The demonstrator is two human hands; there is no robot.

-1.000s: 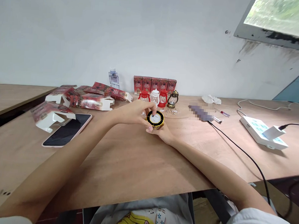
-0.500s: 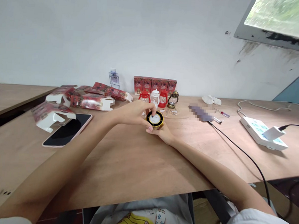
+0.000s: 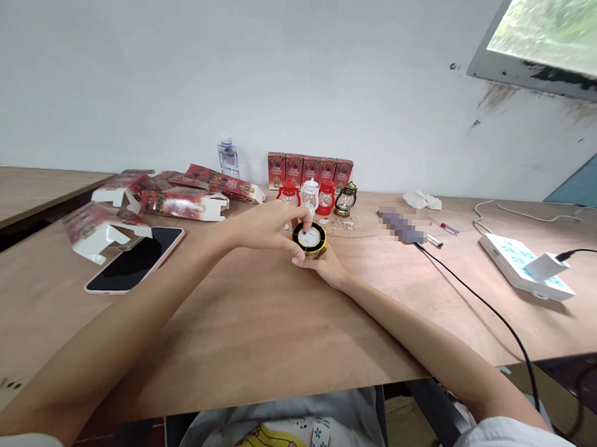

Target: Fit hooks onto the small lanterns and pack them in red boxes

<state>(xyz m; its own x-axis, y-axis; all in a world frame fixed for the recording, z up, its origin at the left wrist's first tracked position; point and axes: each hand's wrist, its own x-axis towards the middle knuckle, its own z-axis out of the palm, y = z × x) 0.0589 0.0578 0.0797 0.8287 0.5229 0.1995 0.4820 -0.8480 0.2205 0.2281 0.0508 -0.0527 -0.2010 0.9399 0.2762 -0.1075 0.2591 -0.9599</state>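
Over the table, my right hand [image 3: 330, 268] is wrapped round a small gold and black lantern [image 3: 318, 237], its base turned up towards me. That base has a white disc in the middle with a dark spot on it. My left hand [image 3: 273, 226] is closed on the same lantern from the left: one finger presses on the disc near the dark spot and the thumb lies at the rim. Just behind stand small lanterns: a red one [image 3: 289, 193], a white one [image 3: 310, 195], another red one [image 3: 325, 198] and a bronze one [image 3: 346, 199].
Red boxes [image 3: 302, 170] line the wall, near a bottle [image 3: 228, 156]. Opened cartons [image 3: 184, 203] and a phone [image 3: 134, 261] lie left. Rightwards are a blurred-out object with a black cable [image 3: 479, 303], tissue [image 3: 422, 200], a screwdriver [image 3: 448, 227] and a power strip [image 3: 511, 261].
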